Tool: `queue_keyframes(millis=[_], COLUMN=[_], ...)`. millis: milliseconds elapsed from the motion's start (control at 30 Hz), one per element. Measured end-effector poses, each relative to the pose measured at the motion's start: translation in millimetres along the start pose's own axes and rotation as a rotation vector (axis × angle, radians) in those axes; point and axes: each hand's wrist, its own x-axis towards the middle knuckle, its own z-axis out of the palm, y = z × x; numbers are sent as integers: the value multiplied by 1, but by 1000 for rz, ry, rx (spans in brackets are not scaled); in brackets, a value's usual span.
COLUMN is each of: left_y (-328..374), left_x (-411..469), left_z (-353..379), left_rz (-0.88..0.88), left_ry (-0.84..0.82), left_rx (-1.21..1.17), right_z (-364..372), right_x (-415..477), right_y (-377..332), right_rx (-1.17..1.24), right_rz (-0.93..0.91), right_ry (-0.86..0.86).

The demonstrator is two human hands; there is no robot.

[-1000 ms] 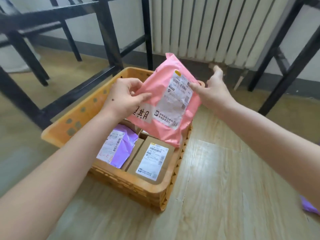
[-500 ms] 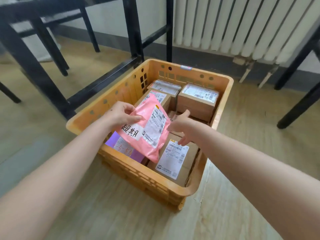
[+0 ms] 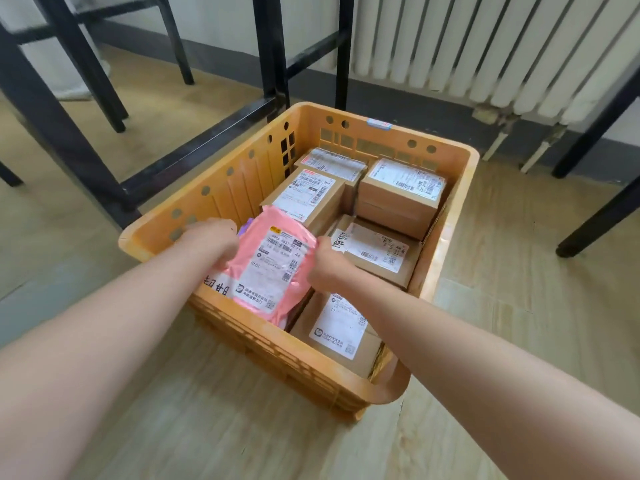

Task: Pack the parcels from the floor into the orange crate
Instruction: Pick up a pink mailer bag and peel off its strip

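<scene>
The orange crate point(image 3: 446, 233) stands on the wooden floor and holds several brown cardboard parcels point(image 3: 401, 194) with white labels. A pink plastic mailer point(image 3: 273, 268) lies in the crate's near left part, over a purple mailer point(image 3: 246, 224) of which only a corner shows. My left hand point(image 3: 211, 242) grips the pink mailer's left edge. My right hand point(image 3: 327, 266) grips its right edge, fingers curled down into the crate and hidden behind the knuckles.
Black metal table legs point(image 3: 272, 53) and a crossbar point(image 3: 194, 150) stand just behind and left of the crate. A white radiator point(image 3: 485, 46) lines the back wall. More black legs point(image 3: 602, 216) stand at the right. Bare wooden floor point(image 3: 242, 427) lies in front.
The pink mailer has gone from held high above the crate down into its near left part. Both hands came down with it and now hold its two sides.
</scene>
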Motion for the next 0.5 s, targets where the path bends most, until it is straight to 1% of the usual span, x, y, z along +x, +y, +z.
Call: queue_keyframes(millis=[67, 133, 200, 233, 300, 367, 400, 433, 500], left_y=[2, 9, 17, 22, 30, 35, 37, 39, 46], left_x=[-3, -1, -3, -3, -8, -12, -13, -12, -9], left_z=[0, -3, -7, -8, -8, -4, -1, 3, 10], left_rz=[6, 42, 100, 141, 246, 366, 401, 412, 365], left_ry=[47, 209, 362, 405, 426, 387, 337, 265, 39], left_rx=[134, 219, 199, 175, 56, -62, -94, -88, 14], right_z=[3, 5, 9, 11, 14, 17, 18, 17, 16], right_x=[2, 1, 2, 3, 5, 9, 10, 10, 8], right_y=[-2, -7, -10, -11, -13, -12, -12, -11, -11], right_rx=[19, 2, -51, -101, -250, -432, -534, -641, -852], right_rz=[-40, -88, -145, -180, -248, -283, -292, -307, -349], right_ry=[20, 57, 98, 115, 152, 193, 221, 268, 364])
